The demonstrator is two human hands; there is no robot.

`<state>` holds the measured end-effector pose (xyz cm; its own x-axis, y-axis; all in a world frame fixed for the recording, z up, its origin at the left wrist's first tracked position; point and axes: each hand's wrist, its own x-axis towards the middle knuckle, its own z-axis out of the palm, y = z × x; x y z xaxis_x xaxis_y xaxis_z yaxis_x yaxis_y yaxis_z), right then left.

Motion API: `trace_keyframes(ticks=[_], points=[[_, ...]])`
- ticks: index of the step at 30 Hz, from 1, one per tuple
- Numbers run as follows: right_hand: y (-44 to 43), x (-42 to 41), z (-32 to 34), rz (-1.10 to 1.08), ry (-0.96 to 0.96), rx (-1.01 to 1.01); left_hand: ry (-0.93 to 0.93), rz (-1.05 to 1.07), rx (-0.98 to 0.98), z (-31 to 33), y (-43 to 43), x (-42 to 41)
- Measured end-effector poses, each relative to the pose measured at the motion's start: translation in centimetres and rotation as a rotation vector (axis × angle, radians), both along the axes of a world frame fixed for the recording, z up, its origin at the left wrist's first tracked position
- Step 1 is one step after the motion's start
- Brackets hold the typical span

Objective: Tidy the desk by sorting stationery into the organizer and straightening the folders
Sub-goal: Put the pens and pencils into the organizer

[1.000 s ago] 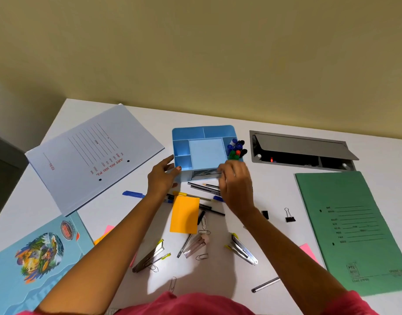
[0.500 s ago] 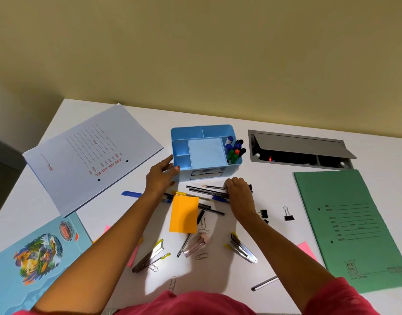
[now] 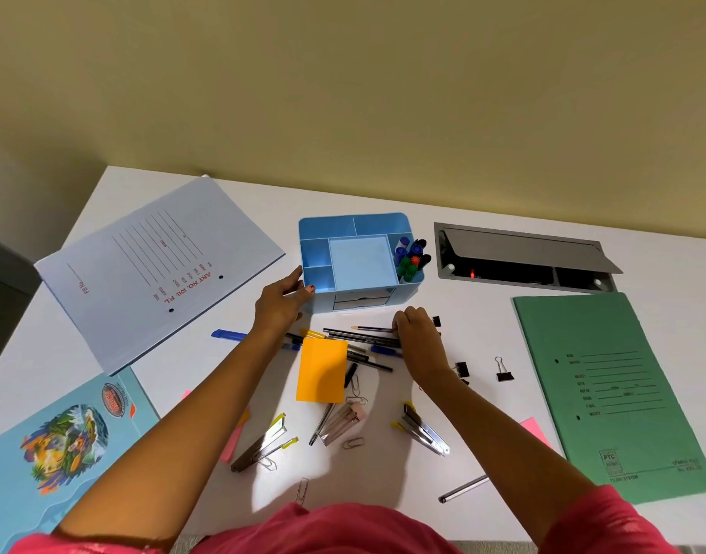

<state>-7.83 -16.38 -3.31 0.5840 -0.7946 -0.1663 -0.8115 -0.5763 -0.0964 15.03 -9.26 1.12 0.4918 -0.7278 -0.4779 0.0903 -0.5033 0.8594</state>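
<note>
I see left hand (image 3: 281, 303) straight-fingered against blue organizer's (image 3: 403, 293) left front corner, clasping nothing, right hand (image 3: 417, 341) curled round right ends of pens and pencils (image 3: 359, 337), these lying on white desk (image 3: 483, 325) just before organizer, markers (image 3: 409, 255) in its right compartment

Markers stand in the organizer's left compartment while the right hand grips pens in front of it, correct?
Wrong side: the head view shows the markers in the organizer's right compartment. The right hand does grip pens in front of it.
</note>
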Motion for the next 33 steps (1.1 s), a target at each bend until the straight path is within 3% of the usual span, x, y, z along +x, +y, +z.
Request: trace_keyframes(ticks=[4, 6, 11, 14, 17, 18, 21, 26, 30, 33], points=[[-1.0, 0.2, 0.3, 0.132, 0.195, -0.047, -0.002, -0.006, -0.001, 0.0, 0.0, 0.0], [-1.1, 0.3, 0.6, 0.133, 0.162, -0.053, 0.002, -0.006, -0.002, 0.1, 0.1, 0.0], [0.1, 1.7, 4.4, 0.014, -0.425, 0.014, -0.004, -0.004, -0.007, 0.0, 0.3, -0.1], [1.1, 4.3, 7.2, -0.021, -0.757, -0.080, -0.003, -0.005, -0.005, 0.1, 0.3, -0.1], [1.2, 7.3, 8.3, 0.001, -0.922, -0.266, -0.001, -0.003, -0.003, 0.2, 0.3, -0.2], [1.0, 8.2, 8.6, -0.045, -0.978, -0.175, -0.005, -0.003, 0.000, 0.2, 0.3, -0.2], [0.3, 10.6, 8.7, -0.260, -0.927, 0.074, -0.014, -0.006, 0.006, 0.4, 0.2, -0.3], [0.2, 11.8, 7.0, -0.254, -0.723, 0.117, -0.018, -0.008, 0.009, 0.4, 0.2, -0.3], [0.7, 10.8, 6.9, -0.295, -0.828, 0.101, -0.034, 0.005, 0.001, 0.4, 0.2, -0.4], [1.6, 9.0, 6.6, -0.223, -0.983, -0.066, -0.038, 0.002, 0.000, 0.3, 0.1, -0.4]])
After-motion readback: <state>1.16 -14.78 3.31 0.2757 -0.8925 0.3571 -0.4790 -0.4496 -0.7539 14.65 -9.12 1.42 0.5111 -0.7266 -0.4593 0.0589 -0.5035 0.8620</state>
